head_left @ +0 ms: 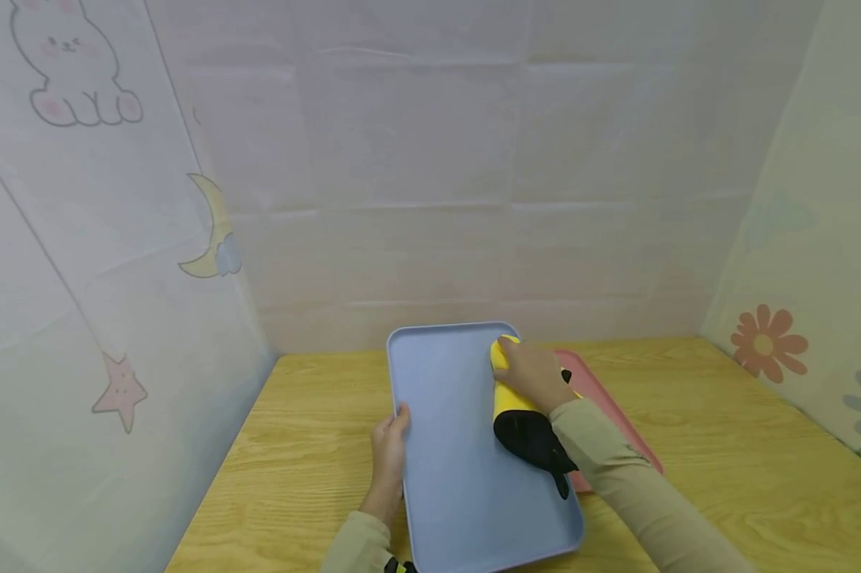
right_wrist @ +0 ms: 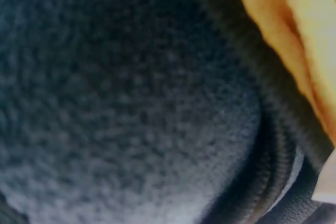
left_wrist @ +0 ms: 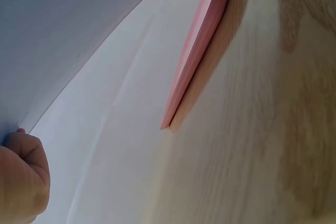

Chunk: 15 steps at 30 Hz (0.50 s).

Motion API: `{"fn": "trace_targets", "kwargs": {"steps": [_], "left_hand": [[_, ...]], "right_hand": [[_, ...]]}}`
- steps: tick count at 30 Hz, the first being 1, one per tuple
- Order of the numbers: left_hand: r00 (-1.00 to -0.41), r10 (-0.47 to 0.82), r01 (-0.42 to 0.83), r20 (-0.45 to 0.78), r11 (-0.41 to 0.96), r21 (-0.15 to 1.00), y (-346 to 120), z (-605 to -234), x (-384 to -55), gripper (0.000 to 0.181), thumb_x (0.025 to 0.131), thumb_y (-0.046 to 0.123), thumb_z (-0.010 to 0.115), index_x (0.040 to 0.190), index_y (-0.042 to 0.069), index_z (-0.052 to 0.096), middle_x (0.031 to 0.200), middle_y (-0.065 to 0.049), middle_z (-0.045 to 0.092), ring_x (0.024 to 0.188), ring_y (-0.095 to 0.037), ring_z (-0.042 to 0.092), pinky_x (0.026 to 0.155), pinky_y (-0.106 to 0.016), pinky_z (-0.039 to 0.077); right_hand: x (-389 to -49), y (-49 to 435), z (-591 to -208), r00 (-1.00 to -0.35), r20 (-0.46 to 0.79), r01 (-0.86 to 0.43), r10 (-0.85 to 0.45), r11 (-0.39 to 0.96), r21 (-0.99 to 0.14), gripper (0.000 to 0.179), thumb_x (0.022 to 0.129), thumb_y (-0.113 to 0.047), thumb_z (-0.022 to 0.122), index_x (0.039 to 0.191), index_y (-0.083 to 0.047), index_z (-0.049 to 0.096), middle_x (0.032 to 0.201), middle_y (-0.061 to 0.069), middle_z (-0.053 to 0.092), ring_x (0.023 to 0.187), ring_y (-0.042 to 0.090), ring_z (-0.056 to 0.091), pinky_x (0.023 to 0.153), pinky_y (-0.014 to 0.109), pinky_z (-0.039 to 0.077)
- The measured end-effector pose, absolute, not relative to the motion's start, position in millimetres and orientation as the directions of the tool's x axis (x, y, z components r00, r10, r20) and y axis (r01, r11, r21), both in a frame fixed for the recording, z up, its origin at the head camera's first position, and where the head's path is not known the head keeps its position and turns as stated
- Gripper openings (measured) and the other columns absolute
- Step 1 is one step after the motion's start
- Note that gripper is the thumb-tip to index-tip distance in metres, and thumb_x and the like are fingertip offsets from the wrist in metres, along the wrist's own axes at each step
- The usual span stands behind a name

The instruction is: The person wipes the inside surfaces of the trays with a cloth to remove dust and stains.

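The table (head_left: 316, 446) shows wood grain beneath a smooth surface with a faint sheen. The blue tray (head_left: 452, 469) looks like moulded plastic, smooth and matt, and the pink tray (left_wrist: 195, 51) also looks like smooth plastic. The yellow-and-black cloth (head_left: 509, 398) is soft fabric, its dark face fuzzy and matt, with a ribbed edging. Behind the table's far edge, the wall sheet (head_left: 416, 263) is thin and creased, paper or plastic unclear. The beige sleeve (head_left: 617, 469) is matt cloth.
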<state>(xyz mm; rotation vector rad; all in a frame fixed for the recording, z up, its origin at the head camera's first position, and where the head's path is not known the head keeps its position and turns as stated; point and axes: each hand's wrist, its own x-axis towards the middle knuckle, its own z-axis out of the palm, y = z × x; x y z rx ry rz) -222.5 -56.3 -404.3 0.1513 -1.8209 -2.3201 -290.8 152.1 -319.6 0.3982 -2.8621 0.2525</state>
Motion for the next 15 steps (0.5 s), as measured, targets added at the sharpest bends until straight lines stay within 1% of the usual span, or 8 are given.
{"fn": "trace_targets", "kwargs": {"steps": [2,5,10,12,15], "left_hand": [[-0.979,-0.199,0.086,0.033,-0.262,0.961,-56.9,-404.5,-222.2,0.036,0.093,0.03,0.047,0.079,-0.002,0.059,0.068,0.0,0.055,0.063,-0.011,0.052,0.06,-0.025,0.045],[-0.984,-0.176,0.076,0.024,-0.294,0.953,-57.3,-405.1,-221.6,0.037,0.093,0.032,0.046,0.085,-0.001,0.06,0.071,0.0,0.056,0.065,-0.012,0.053,0.062,-0.026,0.045],[-0.989,-0.149,0.036,-0.016,-0.343,0.939,-55.9,-406.0,-221.7,0.034,0.093,0.036,0.043,0.087,0.005,0.056,0.072,0.002,0.055,0.067,-0.01,0.052,0.064,-0.024,0.044],[-0.992,-0.124,0.02,-0.028,-0.369,0.929,-55.6,-406.3,-221.9,0.034,0.093,0.038,0.041,0.089,0.007,0.054,0.073,0.002,0.055,0.067,-0.009,0.053,0.064,-0.023,0.044],[-0.998,-0.05,-0.004,-0.027,-0.409,0.912,-55.6,-406.9,-222.2,0.038,0.094,0.044,0.037,0.096,0.009,0.052,0.078,0.002,0.056,0.07,-0.009,0.053,0.065,-0.024,0.044]], "right_hand": [[-292.0,155.8,-320.3,-0.941,0.252,-0.268,-0.228,0.953,-0.138,0.043,0.078,-0.025,0.063,0.115,-0.007,0.051,0.073,0.01,0.051,0.057,0.023,0.044,0.044,0.031,0.034],[-293.2,159.0,-320.5,-0.944,0.248,-0.26,-0.22,0.955,-0.142,0.045,0.078,-0.025,0.063,0.116,-0.006,0.051,0.073,0.011,0.051,0.057,0.023,0.044,0.043,0.031,0.034],[-293.2,159.2,-319.0,-0.939,0.259,-0.271,-0.228,0.952,-0.142,0.045,0.078,-0.025,0.063,0.117,-0.006,0.051,0.072,0.01,0.05,0.057,0.023,0.044,0.044,0.03,0.034],[-292.6,159.1,-318.5,-0.939,0.259,-0.267,-0.227,0.954,-0.134,0.045,0.078,-0.025,0.063,0.117,-0.007,0.051,0.072,0.01,0.05,0.058,0.023,0.044,0.044,0.031,0.034],[-290.9,158.8,-318.2,-0.943,0.25,-0.257,-0.218,0.957,-0.135,0.046,0.078,-0.025,0.063,0.118,-0.007,0.051,0.073,0.01,0.05,0.058,0.023,0.044,0.044,0.031,0.034]]}}
